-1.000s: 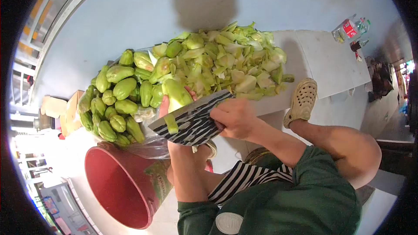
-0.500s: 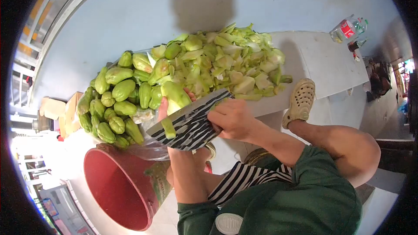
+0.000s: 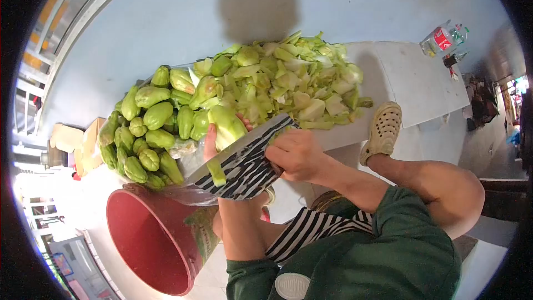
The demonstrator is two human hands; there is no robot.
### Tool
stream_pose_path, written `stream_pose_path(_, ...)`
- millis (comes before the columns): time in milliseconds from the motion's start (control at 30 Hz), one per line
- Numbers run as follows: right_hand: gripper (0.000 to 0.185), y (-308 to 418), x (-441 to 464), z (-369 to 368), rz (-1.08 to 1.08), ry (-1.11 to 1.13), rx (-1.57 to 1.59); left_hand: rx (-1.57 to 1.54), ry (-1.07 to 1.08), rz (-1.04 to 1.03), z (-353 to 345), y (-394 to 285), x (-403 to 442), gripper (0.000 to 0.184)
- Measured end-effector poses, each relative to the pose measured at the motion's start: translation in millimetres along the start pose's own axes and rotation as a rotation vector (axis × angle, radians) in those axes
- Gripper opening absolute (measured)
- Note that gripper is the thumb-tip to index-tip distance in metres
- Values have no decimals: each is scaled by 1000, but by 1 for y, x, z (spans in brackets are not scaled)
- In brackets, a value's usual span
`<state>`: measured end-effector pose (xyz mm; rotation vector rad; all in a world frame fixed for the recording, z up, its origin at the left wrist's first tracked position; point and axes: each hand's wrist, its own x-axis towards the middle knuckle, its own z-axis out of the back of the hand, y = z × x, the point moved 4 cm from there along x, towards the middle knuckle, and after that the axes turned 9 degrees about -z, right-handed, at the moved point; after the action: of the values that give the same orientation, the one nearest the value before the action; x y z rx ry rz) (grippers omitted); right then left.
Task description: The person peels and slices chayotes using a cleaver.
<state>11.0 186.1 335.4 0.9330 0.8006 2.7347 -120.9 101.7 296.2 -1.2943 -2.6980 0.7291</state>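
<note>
Left fingers (image 3: 210, 143) clasped a chayote (image 3: 226, 123), likely firm but slippery, best held by its sides; right fingers (image 3: 282, 154) gripped a knife (image 3: 244, 162).

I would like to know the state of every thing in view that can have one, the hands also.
Left hand: gripping the held vegetable
Right hand: closed on the knife
Held vegetable: partly cut, pale flesh showing
Knife: patterned side facing the camera, green strip on it
Whole vegetables: skins on, heaped
Cut pieces: loose, heaped
Red bucket: open, no lid
Clog: worn
</note>
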Motion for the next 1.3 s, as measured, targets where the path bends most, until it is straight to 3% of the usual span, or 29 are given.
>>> stream_pose_path(67, 26, -9, -2, -5, 12, 8, 2, -19, -10, -56, -1, 1, -4, 46)
stream_pose_path(100, 26, -26, -7, -13, -99, 29, -29, -33, -20, -111, -3, -1, -7, 44)
stream_pose_path(133, 28, -39, -10, -18, -209, 47, -62, 123, -223, -232, -2, -7, -6, 40)
stream_pose_path(233, 31, -54, -14, -17, -296, 120, -45, 181, -202, -275, -3, -12, -9, 40)
stream_pose_path(367, 31, -20, 0, 3, -134, 107, 97, 116, -44, -100, 6, -4, -5, 47)
stream_pose_path(467, 29, -17, 1, 1, -76, 12, 82, 138, -54, -164, 2, -7, -5, 45)
stream_pose_path(533, 25, -48, -6, -16, -258, 109, 0, 174, -69, -231, 5, -13, -5, 43)
stream_pose_path(567, 25, -53, -10, -17, -252, 105, -5, 237, -166, -230, 10, -17, -6, 43)
stream_pose_path(667, 24, -58, -16, -19, -323, 180, -27, 230, -195, -235, 15, -17, -9, 43)
stream_pose_path(800, 23, -28, 0, -2, -222, 98, 31, 179, 107, -271, -6, -9, -16, 42)
stream_pose_path(867, 23, -29, 3, -5, -168, 48, 70, 125, -79, -242, 7, -4, -11, 41)
stream_pose_path(900, 22, -45, 0, -17, -268, 63, 65, 96, -172, -230, 13, -1, -9, 40)
stream_pose_path(967, 22, -55, -1, -20, -362, 73, 57, 181, 39, -150, 0, -9, -7, 40)
stream_pose_path(1033, 20, -62, 0, -15, -542, 140, 96, 234, -48, -160, -4, -11, -5, 41)
stream_pose_path(1100, 19, -57, 2, -8, -502, 167, 144, 211, 11, -69, -1, -8, -9, 45)
stream_pose_path(1167, 18, -51, 6, -5, -449, 174, 198, 254, -29, -123, -7, -7, -9, 48)
stream_pose_path(1300, 18, -72, -1, -20, -549, 218, 168, 295, 28, -60, 3, -8, -12, 52)
